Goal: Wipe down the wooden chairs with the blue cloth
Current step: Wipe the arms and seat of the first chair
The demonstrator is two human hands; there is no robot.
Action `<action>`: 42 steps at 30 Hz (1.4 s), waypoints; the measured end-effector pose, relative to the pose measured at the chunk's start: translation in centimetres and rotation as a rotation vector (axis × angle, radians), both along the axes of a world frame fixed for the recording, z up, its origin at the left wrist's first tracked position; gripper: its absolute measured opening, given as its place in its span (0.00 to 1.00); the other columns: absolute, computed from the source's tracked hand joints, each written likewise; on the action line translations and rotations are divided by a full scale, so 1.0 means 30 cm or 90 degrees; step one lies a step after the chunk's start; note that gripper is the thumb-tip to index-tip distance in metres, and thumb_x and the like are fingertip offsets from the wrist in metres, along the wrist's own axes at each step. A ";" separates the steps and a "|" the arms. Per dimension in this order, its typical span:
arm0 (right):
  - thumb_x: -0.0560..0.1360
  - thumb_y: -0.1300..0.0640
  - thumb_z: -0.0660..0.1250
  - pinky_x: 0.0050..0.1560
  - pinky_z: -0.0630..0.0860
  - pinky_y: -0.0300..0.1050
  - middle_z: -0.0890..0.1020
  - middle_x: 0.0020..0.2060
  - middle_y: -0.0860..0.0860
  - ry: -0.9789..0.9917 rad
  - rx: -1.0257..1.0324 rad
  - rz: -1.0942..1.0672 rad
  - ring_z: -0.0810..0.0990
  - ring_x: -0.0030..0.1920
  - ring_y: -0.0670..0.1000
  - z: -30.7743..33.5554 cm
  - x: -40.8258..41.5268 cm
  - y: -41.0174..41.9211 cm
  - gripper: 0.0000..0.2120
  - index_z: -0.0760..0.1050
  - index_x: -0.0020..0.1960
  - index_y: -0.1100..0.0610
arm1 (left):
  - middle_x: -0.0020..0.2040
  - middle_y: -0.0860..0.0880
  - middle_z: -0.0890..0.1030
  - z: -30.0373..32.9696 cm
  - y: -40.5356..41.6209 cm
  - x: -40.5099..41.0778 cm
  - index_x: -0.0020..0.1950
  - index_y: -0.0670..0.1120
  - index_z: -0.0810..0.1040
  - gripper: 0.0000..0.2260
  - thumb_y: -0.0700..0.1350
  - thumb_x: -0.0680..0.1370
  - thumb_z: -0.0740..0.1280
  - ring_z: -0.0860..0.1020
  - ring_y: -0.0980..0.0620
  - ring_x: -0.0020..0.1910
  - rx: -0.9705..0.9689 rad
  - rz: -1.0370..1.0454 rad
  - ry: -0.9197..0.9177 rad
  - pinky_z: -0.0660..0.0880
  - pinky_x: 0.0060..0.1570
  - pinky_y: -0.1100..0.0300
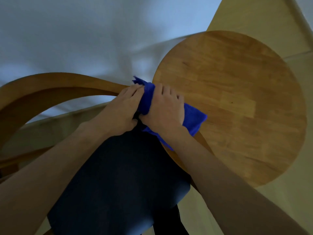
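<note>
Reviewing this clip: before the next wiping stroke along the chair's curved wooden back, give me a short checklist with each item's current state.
1. Blue cloth in hand: ok, both hands grip it.
2. Cloth on the wood: ok, bunched over the curved chair back at its right end.
3. Left hand placement: ok, on the rail beside the cloth.
4. Right hand placement: ok, wrapped over the cloth, near the round wooden table.
5. Path leftward along the rail: ok, nothing lies on it.
6. Dark seat cushion wiped: cannot tell.

Head view, steeply downward, close
</note>
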State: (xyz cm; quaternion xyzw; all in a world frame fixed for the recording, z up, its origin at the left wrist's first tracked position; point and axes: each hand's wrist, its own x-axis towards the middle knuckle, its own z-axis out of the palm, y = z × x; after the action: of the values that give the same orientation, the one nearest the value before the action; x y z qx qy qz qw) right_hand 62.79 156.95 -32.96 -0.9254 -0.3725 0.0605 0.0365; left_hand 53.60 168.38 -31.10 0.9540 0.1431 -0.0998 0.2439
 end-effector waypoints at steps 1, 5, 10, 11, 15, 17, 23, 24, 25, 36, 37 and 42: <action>0.61 0.34 0.73 0.49 0.67 0.48 0.77 0.54 0.52 0.011 0.006 0.027 0.76 0.53 0.54 -0.001 0.008 0.049 0.39 0.68 0.62 0.56 | 0.73 0.44 0.63 0.003 0.010 0.002 0.75 0.42 0.59 0.43 0.38 0.65 0.77 0.63 0.46 0.71 -0.009 0.020 -0.009 0.61 0.70 0.56; 0.63 0.35 0.72 0.51 0.67 0.47 0.76 0.57 0.52 0.030 0.039 0.050 0.75 0.54 0.53 0.010 0.014 -0.015 0.39 0.67 0.65 0.55 | 0.69 0.47 0.66 -0.002 0.037 -0.005 0.72 0.43 0.62 0.38 0.36 0.66 0.76 0.67 0.51 0.64 -0.029 0.005 -0.046 0.65 0.65 0.59; 0.60 0.33 0.72 0.60 0.73 0.53 0.74 0.59 0.54 0.068 0.009 -0.119 0.75 0.58 0.56 0.044 -0.071 -0.405 0.46 0.61 0.68 0.57 | 0.77 0.43 0.55 -0.051 -0.024 -0.042 0.78 0.41 0.51 0.48 0.39 0.67 0.77 0.55 0.45 0.76 0.110 -0.044 -0.040 0.53 0.73 0.55; 0.59 0.33 0.71 0.59 0.73 0.53 0.75 0.58 0.54 0.061 -0.002 -0.147 0.75 0.57 0.57 0.046 -0.100 -0.472 0.46 0.63 0.68 0.58 | 0.78 0.40 0.54 -0.059 -0.043 -0.048 0.78 0.38 0.49 0.49 0.42 0.67 0.76 0.52 0.43 0.77 0.172 -0.062 -0.031 0.52 0.74 0.52; 0.58 0.29 0.68 0.57 0.74 0.55 0.76 0.54 0.55 0.028 -0.036 -0.218 0.76 0.54 0.58 0.029 -0.144 -0.522 0.46 0.67 0.64 0.60 | 0.78 0.34 0.45 -0.084 -0.087 -0.053 0.77 0.33 0.42 0.51 0.50 0.69 0.72 0.43 0.39 0.78 0.322 -0.096 0.011 0.50 0.76 0.45; 0.58 0.27 0.67 0.58 0.73 0.54 0.77 0.55 0.54 0.009 -0.044 -0.226 0.77 0.55 0.57 0.028 -0.125 -0.446 0.46 0.66 0.64 0.58 | 0.78 0.36 0.43 -0.083 -0.090 -0.050 0.77 0.35 0.41 0.52 0.52 0.68 0.73 0.42 0.40 0.78 0.321 -0.083 0.023 0.48 0.76 0.43; 0.62 0.30 0.68 0.55 0.71 0.53 0.78 0.54 0.54 -0.031 0.030 -0.031 0.76 0.53 0.56 0.000 -0.017 -0.115 0.41 0.68 0.63 0.58 | 0.78 0.42 0.36 -0.078 -0.079 -0.047 0.79 0.42 0.41 0.52 0.60 0.68 0.70 0.37 0.46 0.77 0.334 -0.083 0.099 0.39 0.69 0.30; 0.63 0.30 0.69 0.54 0.71 0.52 0.78 0.55 0.54 -0.029 0.034 -0.011 0.76 0.54 0.55 -0.001 -0.010 -0.076 0.40 0.68 0.63 0.58 | 0.78 0.42 0.35 -0.078 -0.076 -0.046 0.79 0.43 0.45 0.50 0.60 0.69 0.70 0.36 0.46 0.77 0.339 -0.090 0.106 0.38 0.68 0.30; 0.63 0.31 0.69 0.54 0.71 0.52 0.78 0.55 0.54 -0.027 0.037 0.001 0.76 0.54 0.55 -0.002 -0.006 -0.054 0.40 0.68 0.64 0.57 | 0.78 0.42 0.34 -0.078 -0.072 -0.045 0.79 0.45 0.49 0.48 0.60 0.69 0.70 0.35 0.46 0.77 0.343 -0.096 0.107 0.38 0.67 0.30; 0.58 0.31 0.69 0.55 0.74 0.52 0.75 0.55 0.54 0.057 -0.017 -0.218 0.76 0.53 0.57 0.056 -0.190 -0.644 0.47 0.64 0.67 0.59 | 0.79 0.39 0.41 -0.052 -0.106 -0.027 0.78 0.59 0.37 0.53 0.61 0.66 0.73 0.42 0.38 0.77 0.260 -0.078 0.060 0.44 0.66 0.26; 0.57 0.31 0.70 0.54 0.74 0.53 0.76 0.55 0.53 0.061 -0.028 -0.235 0.77 0.53 0.57 0.050 -0.198 -0.661 0.47 0.64 0.66 0.59 | 0.78 0.38 0.41 -0.041 -0.128 -0.018 0.77 0.63 0.39 0.51 0.63 0.66 0.71 0.43 0.36 0.77 0.239 -0.097 0.047 0.44 0.65 0.25; 0.59 0.25 0.66 0.57 0.70 0.52 0.76 0.55 0.52 0.074 -0.001 -0.241 0.75 0.56 0.55 0.035 -0.098 -0.460 0.44 0.65 0.63 0.56 | 0.80 0.47 0.43 -0.013 -0.291 0.025 0.78 0.62 0.46 0.42 0.59 0.70 0.67 0.41 0.42 0.77 0.179 -0.255 -0.011 0.44 0.70 0.30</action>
State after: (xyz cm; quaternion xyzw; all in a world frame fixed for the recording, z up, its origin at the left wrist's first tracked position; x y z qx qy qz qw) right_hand 59.86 143.14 -31.90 -0.9738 -0.1893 0.1061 0.0683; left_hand 54.35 159.63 -31.48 0.9887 -0.0383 -0.1169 0.0856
